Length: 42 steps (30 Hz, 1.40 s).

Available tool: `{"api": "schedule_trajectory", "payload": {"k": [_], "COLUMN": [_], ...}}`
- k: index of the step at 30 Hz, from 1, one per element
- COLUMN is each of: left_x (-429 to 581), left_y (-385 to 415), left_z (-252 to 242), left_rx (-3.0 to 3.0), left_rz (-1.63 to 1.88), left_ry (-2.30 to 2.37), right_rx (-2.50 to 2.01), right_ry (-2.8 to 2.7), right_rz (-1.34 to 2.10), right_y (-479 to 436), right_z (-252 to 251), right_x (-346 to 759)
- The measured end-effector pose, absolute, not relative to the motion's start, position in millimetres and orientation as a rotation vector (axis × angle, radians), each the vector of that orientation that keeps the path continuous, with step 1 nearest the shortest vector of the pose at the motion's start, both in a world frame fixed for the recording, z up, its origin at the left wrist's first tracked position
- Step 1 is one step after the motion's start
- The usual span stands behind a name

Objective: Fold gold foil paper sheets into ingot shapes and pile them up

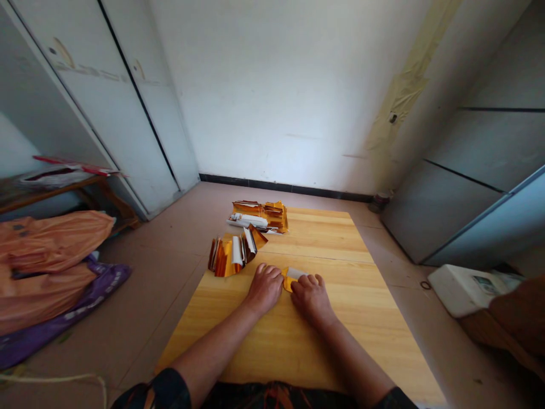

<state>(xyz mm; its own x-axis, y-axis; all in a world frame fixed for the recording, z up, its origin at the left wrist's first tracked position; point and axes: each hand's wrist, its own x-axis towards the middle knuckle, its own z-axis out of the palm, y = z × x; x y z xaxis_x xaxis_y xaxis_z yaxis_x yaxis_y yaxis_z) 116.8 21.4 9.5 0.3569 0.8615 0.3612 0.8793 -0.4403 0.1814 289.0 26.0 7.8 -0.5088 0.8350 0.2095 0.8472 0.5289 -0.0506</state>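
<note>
A small folded piece of gold-and-white paper (290,280) lies on the wooden table (340,335) between my hands. My left hand (264,288) has its fingers curled at the paper's left end. On the other side, my right hand (313,296) is closed over the right end, hiding part of it. Both thumbs and the undersides of the fingers are hard to see. Just beyond my left hand stands a fanned bundle of pleated gold, brown and white paper (236,253). Farther back, a second stack of folded paper (272,216) rests on the table's far left corner.
Orange and purple plastic sacks (51,244) lie left of the table, beneath a wooden bench (102,190). Grey cabinets (128,91) stand at the left. To the right are a grey refrigerator (460,187) and a white box (457,289). A wall (272,102) rises behind.
</note>
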Motion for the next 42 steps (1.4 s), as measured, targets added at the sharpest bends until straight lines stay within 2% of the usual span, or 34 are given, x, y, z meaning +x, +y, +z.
{"api": "schedule_trajectory", "payload": {"k": [13, 19, 26, 33, 42], "left_x": [117.9, 119.2, 130.1, 133.8, 132.6], "left_y": [-2.0, -0.8, 0.7, 3.0, 3.1], "left_z": [5.4, 1.3, 5.1, 2.7, -0.9], "left_rx": [-2.560, -2.547, -2.471, -2.421, -2.412], "left_rz": [-0.529, -0.552, -0.554, -0.546, -0.551], "left_ry": [-1.727, -1.792, -1.846, -1.893, -1.912], "right_rx": [-1.128, -1.026, -1.190, -1.034, -1.164], "right_ry": [-2.621, -2.641, -2.517, -2.534, -2.297], "right_rz": [-0.007, -0.100, 0.056, 0.222, 0.332], "right_y": [29.7, 29.3, 39.6, 33.2, 36.0], "right_z": [6.3, 4.3, 5.2, 8.1, -5.7], "right_x": [308.6, 306.9, 305.6, 319.7, 329.4]}}
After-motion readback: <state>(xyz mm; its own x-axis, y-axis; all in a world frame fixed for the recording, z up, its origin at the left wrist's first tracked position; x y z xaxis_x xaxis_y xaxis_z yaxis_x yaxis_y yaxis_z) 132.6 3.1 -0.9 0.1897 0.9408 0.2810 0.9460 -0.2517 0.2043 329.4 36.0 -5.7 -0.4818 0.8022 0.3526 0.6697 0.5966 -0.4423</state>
